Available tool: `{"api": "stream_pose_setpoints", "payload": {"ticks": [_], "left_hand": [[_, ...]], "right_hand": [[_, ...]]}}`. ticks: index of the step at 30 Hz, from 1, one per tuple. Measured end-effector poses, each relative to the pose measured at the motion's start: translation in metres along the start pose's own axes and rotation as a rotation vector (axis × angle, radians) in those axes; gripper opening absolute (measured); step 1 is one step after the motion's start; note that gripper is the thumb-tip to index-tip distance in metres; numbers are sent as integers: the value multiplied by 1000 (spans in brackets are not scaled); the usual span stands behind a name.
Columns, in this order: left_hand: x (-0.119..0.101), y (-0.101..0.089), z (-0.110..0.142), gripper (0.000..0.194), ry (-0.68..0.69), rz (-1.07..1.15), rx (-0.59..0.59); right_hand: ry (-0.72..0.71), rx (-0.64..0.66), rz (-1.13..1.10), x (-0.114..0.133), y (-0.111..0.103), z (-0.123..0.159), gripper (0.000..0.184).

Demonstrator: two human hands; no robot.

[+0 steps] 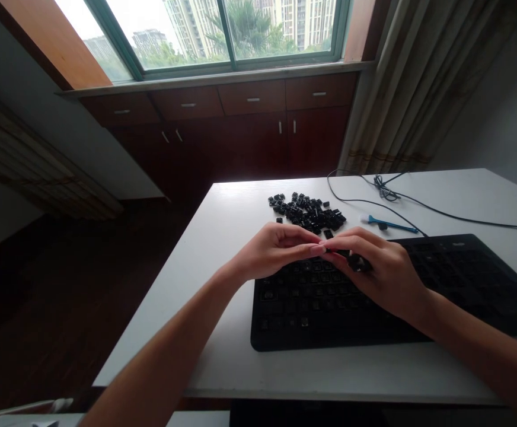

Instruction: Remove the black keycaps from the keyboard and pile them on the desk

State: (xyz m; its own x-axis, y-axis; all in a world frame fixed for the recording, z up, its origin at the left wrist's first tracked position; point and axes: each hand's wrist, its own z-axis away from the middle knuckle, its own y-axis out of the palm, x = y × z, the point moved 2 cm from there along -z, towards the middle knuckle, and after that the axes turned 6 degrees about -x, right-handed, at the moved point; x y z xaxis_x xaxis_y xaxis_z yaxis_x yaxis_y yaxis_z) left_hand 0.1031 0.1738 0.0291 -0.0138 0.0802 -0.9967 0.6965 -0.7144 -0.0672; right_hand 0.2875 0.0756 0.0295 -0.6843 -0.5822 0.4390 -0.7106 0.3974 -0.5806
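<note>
My left hand (pixel 280 250) and my right hand (pixel 376 267) meet at the fingertips above the black keyboard (pixel 280 338). Both are closed in a pinch, and whatever lies between the fingertips is too small and dark to name. A dark object (pixel 358 263) shows between the thumb and fingers of my right hand; its kind is unclear. Under the hands, many of the keyboard's positions lack keycaps and show their sockets. Just beyond my fingers lies a pile of loose black keycaps (pixel 312 210), with one keycap (pixel 328 234) close to the fingertips.
A blue brush (pixel 392 224) lies behind the keyboard, beside a small black piece (pixel 382 226). A black cable (pixel 385 188) runs across the back right of the white table (pixel 223 237). Wooden cabinets (pixel 241 139) stand beneath the window.
</note>
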Motion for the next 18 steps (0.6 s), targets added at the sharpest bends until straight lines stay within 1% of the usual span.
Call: {"api": "stream_pose_setpoints", "payload": {"ticks": [3, 5, 6, 8, 10, 13, 15, 18], "left_hand": [[-2, -1, 0, 24, 13, -9, 3], [-3, -2, 0, 23, 15, -4, -16], [-3, -3, -1, 24, 13, 3, -40], [-1, -8, -3, 25, -7, 39, -124], [3, -14, -6, 26, -56, 139, -235], [11, -26, -10, 25, -136, 372, -366], [14, -32, -12, 22, -158, 500, -418], [16, -38, -13, 19, -164, 595, -448]], "right_hand": [[15, -6, -1, 1, -1, -1, 26], [31, -3, 10, 1, -2, -1, 27], [37, 2, 15, 0, -2, -1, 28], [41, 11, 22, -1, -1, -1, 27], [42, 15, 28, -3, 0, 0, 27], [58, 16, 56, -4, 2, 1, 27], [64, 21, 69, -5, 2, 1, 26], [76, 30, 69, -7, 3, 0, 24]]}}
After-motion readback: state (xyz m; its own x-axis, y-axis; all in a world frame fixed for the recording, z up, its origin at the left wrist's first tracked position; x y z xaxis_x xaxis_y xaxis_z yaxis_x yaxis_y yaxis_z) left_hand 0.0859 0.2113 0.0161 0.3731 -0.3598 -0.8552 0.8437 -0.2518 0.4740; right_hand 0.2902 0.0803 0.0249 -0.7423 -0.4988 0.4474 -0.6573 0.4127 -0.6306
